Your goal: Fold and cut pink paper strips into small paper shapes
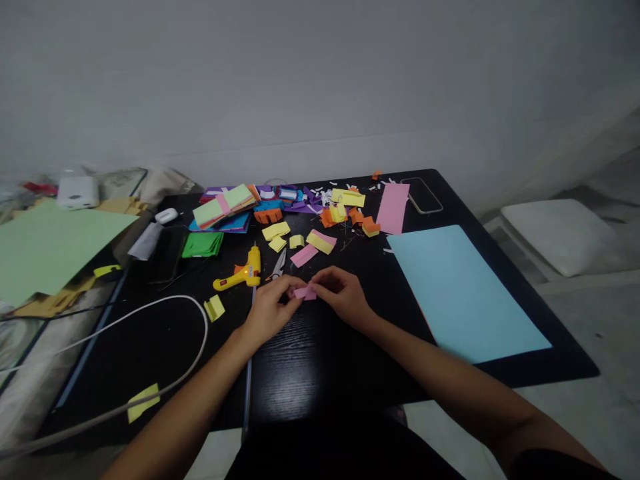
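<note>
Between my two hands is a small piece of pink paper [305, 293], held just above the black table. My left hand [273, 303] pinches its left end between thumb and fingers. At the right end, the fingertips of my right hand [345, 295] are closed on the same piece. Scissors [278, 265] lie just beyond my left hand, their handles partly hidden. A yellow glue gun [241, 272] rests to the left of them. Pink and yellow paper strips [315, 247] lie a little farther away.
A light blue sheet [465, 293] covers the table's right side, near a pink sheet [393, 208] and a phone [423, 195]. Coloured paper stacks [225, 208] and orange folded pieces [370, 227] lie at the back. A white cable [200, 307] loops across the left.
</note>
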The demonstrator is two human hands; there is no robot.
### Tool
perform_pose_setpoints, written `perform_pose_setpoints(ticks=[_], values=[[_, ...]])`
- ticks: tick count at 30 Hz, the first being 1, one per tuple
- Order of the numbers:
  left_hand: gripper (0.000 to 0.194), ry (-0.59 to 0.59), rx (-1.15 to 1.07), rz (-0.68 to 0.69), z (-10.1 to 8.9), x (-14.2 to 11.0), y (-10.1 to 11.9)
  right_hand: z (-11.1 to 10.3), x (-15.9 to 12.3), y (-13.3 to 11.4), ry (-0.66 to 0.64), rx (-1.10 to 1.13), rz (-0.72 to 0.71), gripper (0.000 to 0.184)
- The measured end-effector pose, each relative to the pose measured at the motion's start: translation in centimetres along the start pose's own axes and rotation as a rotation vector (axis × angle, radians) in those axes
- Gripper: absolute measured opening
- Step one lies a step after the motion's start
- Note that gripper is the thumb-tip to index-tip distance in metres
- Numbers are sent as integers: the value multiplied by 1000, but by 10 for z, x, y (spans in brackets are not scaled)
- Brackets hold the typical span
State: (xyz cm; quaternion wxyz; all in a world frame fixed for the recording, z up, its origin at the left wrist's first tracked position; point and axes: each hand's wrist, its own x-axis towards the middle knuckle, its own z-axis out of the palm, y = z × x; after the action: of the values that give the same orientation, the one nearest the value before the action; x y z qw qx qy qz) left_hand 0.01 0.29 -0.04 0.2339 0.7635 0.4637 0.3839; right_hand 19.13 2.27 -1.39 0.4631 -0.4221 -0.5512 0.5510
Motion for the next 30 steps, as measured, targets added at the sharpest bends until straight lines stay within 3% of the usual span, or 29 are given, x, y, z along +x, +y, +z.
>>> perform_pose_setpoints(ticks=[14,30], values=[[15,-40,-14,10,-1,-1,0,1,-1,-1,-16,6,-1,16],[16,-6,-12,73,1,-2,-1,1,0,2,-19,50,18,14]])
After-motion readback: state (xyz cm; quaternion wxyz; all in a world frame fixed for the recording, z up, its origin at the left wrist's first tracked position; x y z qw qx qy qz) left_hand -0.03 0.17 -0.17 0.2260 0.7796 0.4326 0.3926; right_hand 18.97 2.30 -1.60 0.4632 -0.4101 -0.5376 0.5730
